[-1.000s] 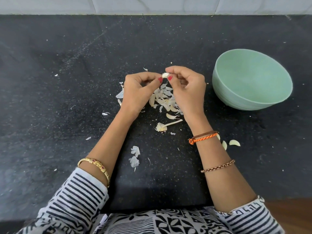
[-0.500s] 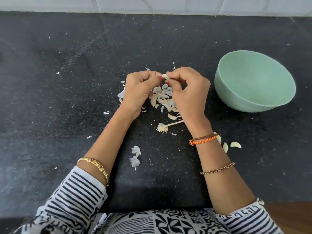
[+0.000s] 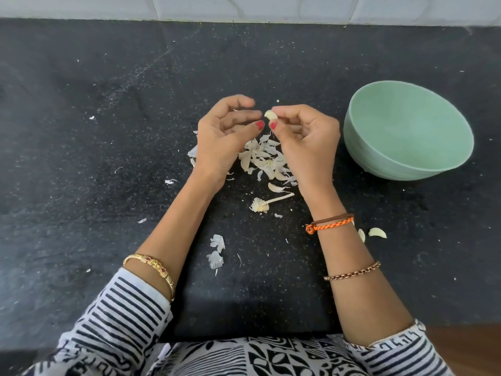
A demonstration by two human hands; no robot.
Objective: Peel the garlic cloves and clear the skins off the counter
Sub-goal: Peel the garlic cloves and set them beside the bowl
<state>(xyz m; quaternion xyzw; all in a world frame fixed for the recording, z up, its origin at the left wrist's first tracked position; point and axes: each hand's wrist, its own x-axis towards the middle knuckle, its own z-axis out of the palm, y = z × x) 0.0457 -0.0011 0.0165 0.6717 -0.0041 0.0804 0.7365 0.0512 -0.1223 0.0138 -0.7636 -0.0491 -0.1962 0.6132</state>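
My right hand (image 3: 306,139) pinches a small pale garlic clove (image 3: 270,115) between thumb and forefinger, held above the counter. My left hand (image 3: 225,134) hovers just left of it with fingers loosely curled, thumb tip close to the clove but apart from it, holding nothing. Below both hands lies a pile of garlic skins (image 3: 264,158) on the black counter (image 3: 108,131). A garlic root stub with its stem (image 3: 261,204) rests nearer to me. Two peeled cloves (image 3: 376,232) lie beside my right forearm.
A pale green bowl (image 3: 444,164) stands at the right, tilted open toward me and empty inside. More skin scraps (image 3: 217,251) lie between my forearms, with small flakes (image 3: 170,181) scattered left. A white tiled wall (image 3: 244,6) borders the counter's far edge.
My left hand has let go of the clove and drawn slightly left, its fingers loosened. The right hand keeps the clove, now showing more bare.
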